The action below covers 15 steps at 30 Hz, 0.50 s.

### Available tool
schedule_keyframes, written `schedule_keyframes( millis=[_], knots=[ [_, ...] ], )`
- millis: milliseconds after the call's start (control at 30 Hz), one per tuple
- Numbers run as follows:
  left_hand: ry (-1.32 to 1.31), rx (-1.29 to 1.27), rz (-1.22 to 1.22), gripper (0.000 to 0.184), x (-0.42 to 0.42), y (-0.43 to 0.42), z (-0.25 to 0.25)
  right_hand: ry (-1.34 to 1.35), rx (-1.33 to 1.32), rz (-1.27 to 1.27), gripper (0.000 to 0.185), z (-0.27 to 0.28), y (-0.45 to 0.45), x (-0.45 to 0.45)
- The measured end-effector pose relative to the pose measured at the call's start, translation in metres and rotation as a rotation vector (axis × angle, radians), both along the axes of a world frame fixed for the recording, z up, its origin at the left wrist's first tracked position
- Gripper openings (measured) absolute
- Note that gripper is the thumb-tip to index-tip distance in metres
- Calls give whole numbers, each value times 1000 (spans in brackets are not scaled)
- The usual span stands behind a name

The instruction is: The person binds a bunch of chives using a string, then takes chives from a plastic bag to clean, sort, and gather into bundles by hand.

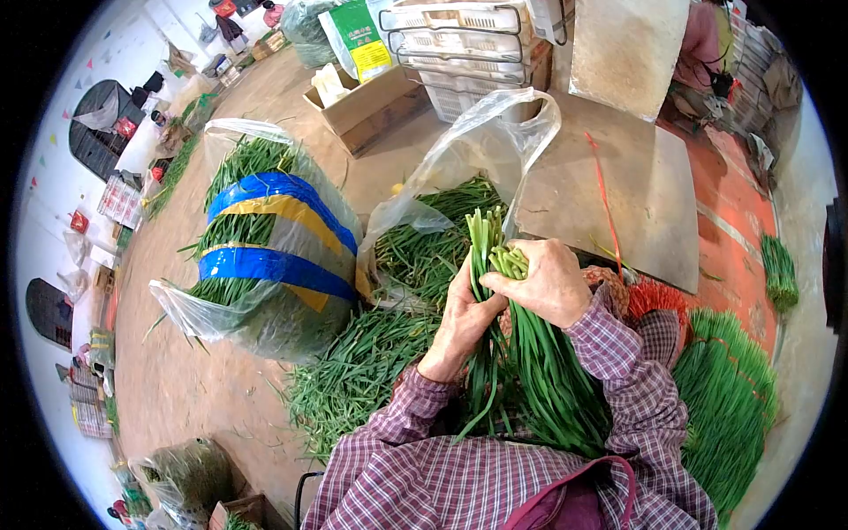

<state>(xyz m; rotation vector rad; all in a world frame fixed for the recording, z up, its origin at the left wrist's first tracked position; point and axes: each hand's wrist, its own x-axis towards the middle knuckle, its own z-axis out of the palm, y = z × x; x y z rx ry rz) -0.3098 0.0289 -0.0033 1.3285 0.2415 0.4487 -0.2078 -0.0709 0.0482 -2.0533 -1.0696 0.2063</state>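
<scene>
My left hand (pixel 461 320) is closed around a slim bunch of garlic chives (pixel 483 231), pale cut ends pointing up. Close beside it, my right hand (pixel 555 279) grips a thicker bunch of chives (pixel 556 380), its leaves hanging down over my lap. The stalk ends of both bunches are side by side at chest height. Loose chives (pixel 353 380) lie heaped on the floor to the left of my hands. Beyond them, an open see-through plastic bag (pixel 527 146) stands around more chives. Part of my fingers is hidden behind the stalks.
Left stands a large chive bale (pixel 291 234) wrapped in blue and yellow tape. A cardboard box (pixel 367 110) and stacked white crates (pixel 464 53) are ahead. Right are a flat board (pixel 609 190), red ties (pixel 655 299) and bundled chives (pixel 729 415). A person (pixel 700 44) is at upper right.
</scene>
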Motion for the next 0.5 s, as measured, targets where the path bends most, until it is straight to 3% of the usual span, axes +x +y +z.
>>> schedule_keyframes(
  millis=[133,233,267,400,500],
  knots=[
    [128,-288,-143,60,-16,8,13,149,87,84,32,-8,-1,10],
    [65,-487,-221,45,-19,22,12,300,175,180,27,-12,0,16],
    [74,-514,-138,34,-21,20,10,379,192,234,26,-17,1,20],
    [14,-489,-161,24,-17,27,5,641,194,384,19,-9,-3,26],
    [41,-447,-84,37,-16,40,-1,691,104,438,19,17,-19,32]
  ],
)
